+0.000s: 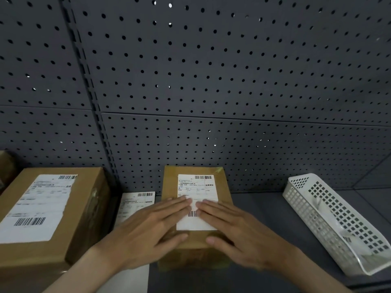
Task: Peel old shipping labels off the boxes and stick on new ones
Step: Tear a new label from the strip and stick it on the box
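Observation:
A small cardboard box (222, 187) stands in the middle of the grey shelf with a white shipping label (196, 187) on its top. My left hand (148, 229) and my right hand (239, 231) lie flat on the box with spread fingers, fingertips meeting over the label's lower half near a barcode. Both thumbs rest at the box's front edge. A larger cardboard box (88, 197) with its own white label (38, 208) stands at the left. Between the two boxes lies a loose label sheet (135, 201), partly hidden by my left hand.
A white perforated plastic basket (330, 218) holding crumpled label pieces lies at the right on the grey shelf (264, 208). A dark pegboard wall (190, 81) closes the back. Another brown box corner (6, 166) shows at the far left.

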Demonstrator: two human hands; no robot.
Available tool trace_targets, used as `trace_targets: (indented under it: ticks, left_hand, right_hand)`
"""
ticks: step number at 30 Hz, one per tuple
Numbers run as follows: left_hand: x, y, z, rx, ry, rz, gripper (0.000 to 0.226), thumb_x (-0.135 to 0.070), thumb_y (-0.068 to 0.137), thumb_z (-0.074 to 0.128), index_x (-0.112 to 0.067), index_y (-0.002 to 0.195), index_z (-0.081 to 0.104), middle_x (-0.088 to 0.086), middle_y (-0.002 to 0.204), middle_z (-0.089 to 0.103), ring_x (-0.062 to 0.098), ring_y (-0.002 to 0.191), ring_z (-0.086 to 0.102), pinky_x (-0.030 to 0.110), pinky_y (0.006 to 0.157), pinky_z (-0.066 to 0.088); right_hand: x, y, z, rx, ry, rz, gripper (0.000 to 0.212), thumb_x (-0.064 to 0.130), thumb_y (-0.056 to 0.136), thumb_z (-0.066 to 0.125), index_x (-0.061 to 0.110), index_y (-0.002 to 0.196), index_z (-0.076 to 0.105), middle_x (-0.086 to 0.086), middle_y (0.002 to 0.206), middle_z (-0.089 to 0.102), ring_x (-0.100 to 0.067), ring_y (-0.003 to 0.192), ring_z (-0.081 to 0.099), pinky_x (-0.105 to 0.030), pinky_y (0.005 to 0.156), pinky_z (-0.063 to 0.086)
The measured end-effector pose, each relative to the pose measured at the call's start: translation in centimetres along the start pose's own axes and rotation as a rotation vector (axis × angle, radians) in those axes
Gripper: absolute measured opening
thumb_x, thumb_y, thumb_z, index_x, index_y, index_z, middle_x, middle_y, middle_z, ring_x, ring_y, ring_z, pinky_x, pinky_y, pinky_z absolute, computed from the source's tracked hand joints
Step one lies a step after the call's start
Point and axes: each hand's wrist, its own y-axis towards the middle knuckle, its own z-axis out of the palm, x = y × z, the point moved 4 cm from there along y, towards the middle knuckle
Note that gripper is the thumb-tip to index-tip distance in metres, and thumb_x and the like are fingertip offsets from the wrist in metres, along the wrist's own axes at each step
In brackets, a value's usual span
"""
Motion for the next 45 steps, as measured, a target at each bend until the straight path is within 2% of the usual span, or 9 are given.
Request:
trace_targets:
  ticks: [5, 12, 15, 21, 26, 30, 33, 37, 45]
  left_hand:
    - [0.1, -0.9, 0.2, -0.053, 0.035, -0.028, 0.067, -0.07, 0.1, 0.019, -0.036, 0.157, 0.008, -0.02, 0.164, -0.001, -0.013, 0.145, -0.013, 0.017, 0.119, -0.012]
    - [-1.3, -2.6, 1.8, -0.182, 0.039, 0.067, 0.057, -0.055, 0.104, 0.039, -0.022, 0.15, 0.043, -0.009, 0.159, 0.035, 0.0, 0.148, 0.023, 0.026, 0.12, 0.021]
    - [-0.8, -2.8, 2.3, -0.238, -0.018, 0.079, 0.057, -0.054, 0.103, 0.041, -0.021, 0.149, 0.046, -0.01, 0.157, 0.038, 0.001, 0.146, 0.028, 0.027, 0.12, 0.022]
    - [-0.5, -3.3, 2.8, -0.421, -0.303, -0.05, 0.055, -0.059, 0.091, 0.06, -0.026, 0.135, 0.06, -0.023, 0.145, 0.05, 0.0, 0.139, 0.042, 0.025, 0.118, 0.028]
    - [-0.8, -3.5, 2.5, -0.624, -0.691, -0.404, 0.047, -0.061, 0.084, 0.067, -0.04, 0.126, 0.065, -0.033, 0.135, 0.054, -0.012, 0.132, 0.042, 0.016, 0.107, 0.036]
    - [0.0, -2.9, 3.7, -0.682, -1.214, -0.791, 0.073, -0.061, 0.07, 0.081, -0.041, 0.135, 0.053, -0.023, 0.134, 0.054, -0.003, 0.121, 0.052, 0.016, 0.088, 0.044]
    - [-0.8, -1.9, 4.1, -0.617, -1.391, -0.849, 0.061, -0.037, 0.078, 0.076, -0.032, 0.134, 0.052, -0.019, 0.115, 0.063, -0.011, 0.086, 0.065, 0.007, 0.063, 0.048]
    - [-1.5, -1.5, 4.7, -0.535, -1.426, -0.868, 0.07, -0.043, 0.064, 0.086, -0.031, 0.128, 0.06, -0.014, 0.103, 0.075, 0.002, 0.084, 0.072, 0.021, 0.07, 0.051]
    - [-1.4, -1.4, 4.8, -0.572, -1.348, -0.896, 0.053, -0.019, 0.07, 0.088, -0.031, 0.115, 0.063, -0.01, 0.103, 0.074, 0.009, 0.091, 0.07, 0.02, 0.068, 0.051]
  right_hand:
    - [-0.9, -1.6, 0.6, -0.18, -0.118, 0.05, 0.065, 0.058, 0.108, 0.027, 0.019, 0.16, 0.026, 0.006, 0.168, 0.019, -0.001, 0.155, 0.006, -0.027, 0.126, 0.009]
    - [-0.1, -2.3, 2.7, -0.416, -0.218, -0.129, 0.05, 0.044, 0.108, 0.044, 0.017, 0.15, 0.048, 0.003, 0.159, 0.041, -0.013, 0.152, 0.03, -0.037, 0.121, 0.033]
    - [-0.4, -2.7, 3.0, -0.528, -0.174, -0.118, 0.047, 0.043, 0.103, 0.056, 0.013, 0.139, 0.062, 0.002, 0.152, 0.052, -0.014, 0.147, 0.039, -0.04, 0.115, 0.042]
    - [-0.5, -3.1, 3.1, -0.649, 0.195, 0.005, 0.046, 0.045, 0.09, 0.074, 0.012, 0.121, 0.074, 0.007, 0.138, 0.064, -0.01, 0.138, 0.051, -0.039, 0.111, 0.047]
    - [-1.2, -3.6, 2.4, -0.747, 0.669, 0.318, 0.058, 0.052, 0.08, 0.077, 0.023, 0.13, 0.069, 0.019, 0.141, 0.06, -0.004, 0.138, 0.049, -0.024, 0.113, 0.041]
    - [-1.3, -3.0, 3.6, -0.704, 1.221, 0.706, 0.079, 0.062, 0.08, 0.073, 0.031, 0.148, 0.049, 0.017, 0.148, 0.051, 0.001, 0.132, 0.049, -0.02, 0.101, 0.044]
    - [-0.3, -1.8, 5.0, -0.631, 1.466, 0.806, 0.074, 0.059, 0.077, 0.077, 0.027, 0.14, 0.055, 0.011, 0.129, 0.067, -0.004, 0.114, 0.064, -0.022, 0.087, 0.049]
    - [0.3, -1.3, 5.5, -0.557, 1.585, 0.793, 0.057, 0.049, 0.072, 0.079, 0.022, 0.121, 0.067, 0.004, 0.108, 0.078, -0.016, 0.102, 0.073, -0.034, 0.087, 0.054]
    - [0.2, -2.0, 3.7, -0.479, 1.51, 0.769, 0.034, 0.024, 0.085, 0.078, 0.019, 0.117, 0.069, 0.007, 0.102, 0.079, -0.009, 0.093, 0.074, -0.028, 0.085, 0.054]
